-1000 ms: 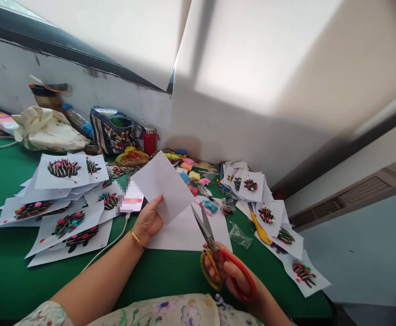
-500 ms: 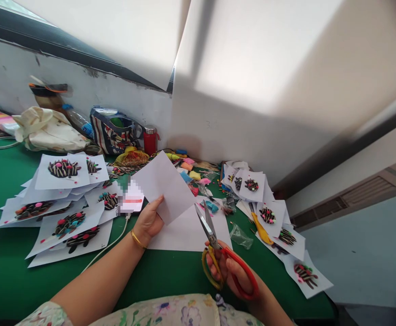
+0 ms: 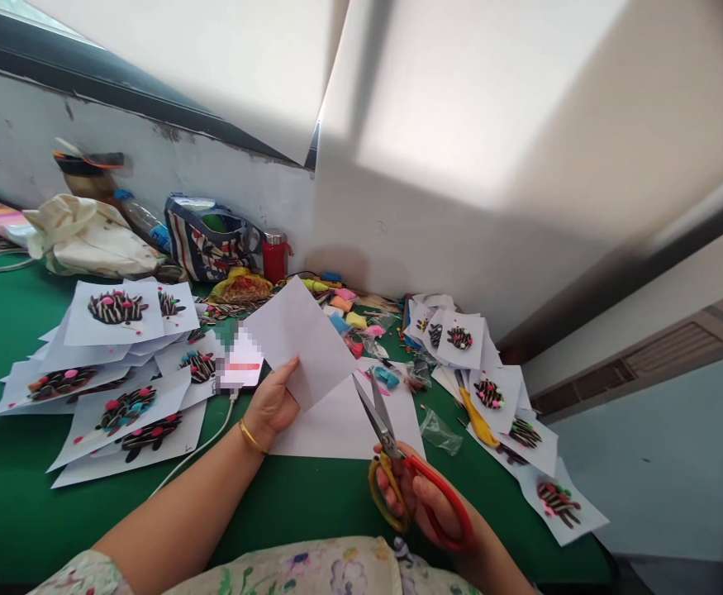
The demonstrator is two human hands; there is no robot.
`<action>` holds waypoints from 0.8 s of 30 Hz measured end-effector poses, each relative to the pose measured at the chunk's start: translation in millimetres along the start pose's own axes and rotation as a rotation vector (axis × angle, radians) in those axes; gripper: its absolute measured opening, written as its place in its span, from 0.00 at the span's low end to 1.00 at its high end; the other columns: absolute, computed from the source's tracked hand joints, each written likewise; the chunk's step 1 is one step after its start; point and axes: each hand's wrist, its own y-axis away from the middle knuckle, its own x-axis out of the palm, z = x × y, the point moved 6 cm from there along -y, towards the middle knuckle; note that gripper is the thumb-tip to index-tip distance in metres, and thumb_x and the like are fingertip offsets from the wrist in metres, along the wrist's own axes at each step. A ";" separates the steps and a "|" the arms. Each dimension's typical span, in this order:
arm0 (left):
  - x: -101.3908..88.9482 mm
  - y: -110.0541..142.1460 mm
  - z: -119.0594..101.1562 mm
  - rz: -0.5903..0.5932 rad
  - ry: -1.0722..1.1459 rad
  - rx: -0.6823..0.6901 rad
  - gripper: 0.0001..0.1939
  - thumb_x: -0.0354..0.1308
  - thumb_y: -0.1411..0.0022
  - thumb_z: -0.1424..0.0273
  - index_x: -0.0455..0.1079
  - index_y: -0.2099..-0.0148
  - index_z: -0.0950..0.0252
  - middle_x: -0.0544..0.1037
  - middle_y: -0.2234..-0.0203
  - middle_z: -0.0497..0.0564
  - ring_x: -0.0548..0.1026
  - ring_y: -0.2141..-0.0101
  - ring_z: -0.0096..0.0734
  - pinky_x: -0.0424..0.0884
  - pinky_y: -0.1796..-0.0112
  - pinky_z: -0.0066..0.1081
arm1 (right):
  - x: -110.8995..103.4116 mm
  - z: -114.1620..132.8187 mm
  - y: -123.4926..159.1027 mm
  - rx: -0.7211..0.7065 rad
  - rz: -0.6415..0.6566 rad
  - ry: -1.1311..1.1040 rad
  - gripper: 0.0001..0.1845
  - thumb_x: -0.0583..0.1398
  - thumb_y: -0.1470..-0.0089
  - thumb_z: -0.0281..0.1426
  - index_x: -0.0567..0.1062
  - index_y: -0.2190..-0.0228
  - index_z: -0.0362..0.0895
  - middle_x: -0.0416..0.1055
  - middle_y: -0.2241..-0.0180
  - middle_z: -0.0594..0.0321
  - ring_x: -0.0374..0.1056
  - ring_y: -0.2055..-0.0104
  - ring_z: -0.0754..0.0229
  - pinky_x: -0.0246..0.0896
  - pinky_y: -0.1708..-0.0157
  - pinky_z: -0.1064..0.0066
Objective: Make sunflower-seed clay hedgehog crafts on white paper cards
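Note:
My left hand [image 3: 278,401] pinches a blank white square of paper [image 3: 302,335] at its lower edge, thumb on top, holding it tilted above the table. In my right hand [image 3: 426,492] is a pair of scissors [image 3: 386,430] with one red and one yellow handle. Their blades are slightly parted and point up and away, just right of the paper and apart from it. Beneath, a larger white sheet [image 3: 349,430] lies on the green table [image 3: 299,504], partly covered by the held square.
Paper sheets with dark striped figures are piled at the left [image 3: 113,330] and right [image 3: 491,388]. A yellow-handled tool [image 3: 478,417] lies on the right pile. Behind stand a red flask [image 3: 274,256], a striped bag [image 3: 206,240] and colored clay packets [image 3: 354,321]. A phone [image 3: 241,368] trails a white cable.
My right hand and the scissors have shifted very slightly. The left hand and the square of paper stay almost still.

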 end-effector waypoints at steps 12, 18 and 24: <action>2.9 4.7 10.6 0.003 -0.117 -0.027 0.23 0.65 0.43 0.72 0.70 0.45 0.66 0.81 0.56 0.58 0.80 0.60 0.42 0.75 0.52 0.40 | 8.2 3.8 -14.7 -0.004 0.010 -0.142 0.31 0.60 0.47 0.48 0.69 0.46 0.45 0.66 0.62 0.56 0.59 0.68 0.62 0.56 0.67 0.69; -4.0 0.0 10.8 -0.003 -0.147 0.029 0.21 0.67 0.44 0.71 0.73 0.48 0.65 0.81 0.55 0.56 0.80 0.60 0.41 0.76 0.54 0.37 | 11.5 1.6 -21.1 0.003 0.003 -0.253 0.33 0.60 0.48 0.51 0.71 0.48 0.44 0.65 0.66 0.58 0.57 0.72 0.64 0.54 0.72 0.72; -3.3 0.9 12.2 -0.041 -0.140 0.052 0.25 0.68 0.46 0.71 0.71 0.45 0.63 0.80 0.54 0.55 0.79 0.57 0.41 0.75 0.51 0.38 | 8.2 0.9 -24.2 -0.004 -0.023 -0.261 0.32 0.57 0.47 0.54 0.72 0.51 0.43 0.62 0.71 0.61 0.48 0.77 0.68 0.47 0.80 0.76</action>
